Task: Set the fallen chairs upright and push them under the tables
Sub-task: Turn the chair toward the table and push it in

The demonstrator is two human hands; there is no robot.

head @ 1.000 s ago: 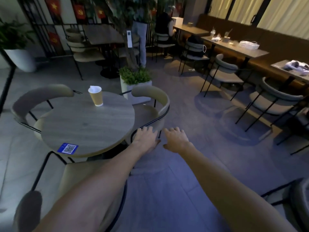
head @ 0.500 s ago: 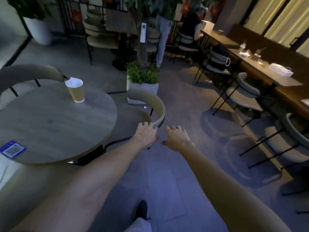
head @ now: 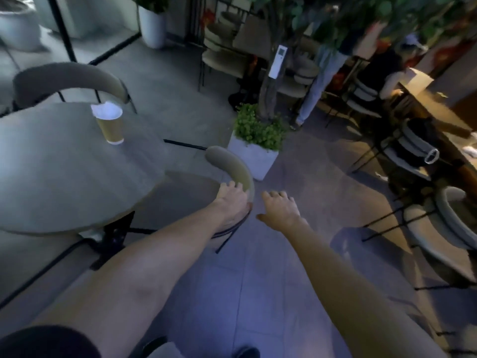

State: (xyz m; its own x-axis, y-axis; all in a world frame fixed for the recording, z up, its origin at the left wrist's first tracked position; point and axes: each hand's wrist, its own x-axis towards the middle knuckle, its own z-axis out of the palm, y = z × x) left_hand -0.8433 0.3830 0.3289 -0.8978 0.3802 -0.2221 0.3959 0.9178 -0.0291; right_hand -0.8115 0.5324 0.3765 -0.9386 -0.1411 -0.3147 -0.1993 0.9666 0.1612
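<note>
An upright beige chair (head: 229,165) with a curved padded back and thin black legs stands at the right side of the round wooden table (head: 64,177), its seat partly under the tabletop. My left hand (head: 232,200) rests on the near end of the chair's backrest, fingers curled over its top. Just to the right, my right hand (head: 280,209) hovers with fingers spread, apart from the chair and holding nothing. A second upright chair (head: 69,78) stands at the table's far side.
A paper cup (head: 109,125) stands on the table. A white square planter (head: 254,156) with a tree is just beyond the chair. More chairs (head: 449,228) and a long table (head: 436,112) line the right. A person (head: 317,83) stands behind the tree.
I have stepped closer and turned left. My left hand has come onto the chair's backrest, and the chair sits nearer the table. My right hand stays open beside it.
</note>
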